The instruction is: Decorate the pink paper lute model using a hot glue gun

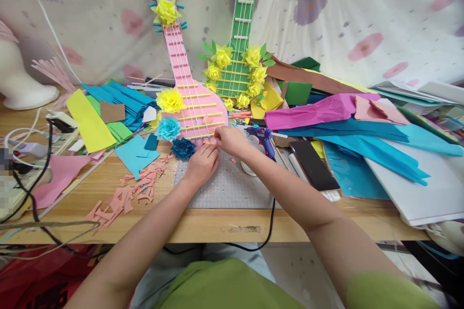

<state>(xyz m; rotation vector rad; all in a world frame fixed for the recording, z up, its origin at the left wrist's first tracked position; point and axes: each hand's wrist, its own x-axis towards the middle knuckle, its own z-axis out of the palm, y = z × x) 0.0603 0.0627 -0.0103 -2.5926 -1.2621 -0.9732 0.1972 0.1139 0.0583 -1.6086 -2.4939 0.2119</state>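
Both my hands meet at the lower edge of a pink paper guitar (192, 101) that leans against the back cloth. My left hand (201, 164) lies on the grey cutting mat (232, 188), fingers curled, pinching a small pink paper piece (211, 141). My right hand (229, 140) is closed in a pinch on the same piece, right at the guitar's body. Yellow, light blue and dark blue paper flowers (169, 128) sit on the guitar's left side. A blue glue gun (264, 138) lies just right of my right hand.
A green paper guitar (240, 34) with yellow flowers stands behind. Pink paper scraps (126, 195) litter the table's left. Coloured paper sheets (348, 120) pile up on the right, with a black phone (313, 166). Cables and a power strip (32, 149) lie at far left.
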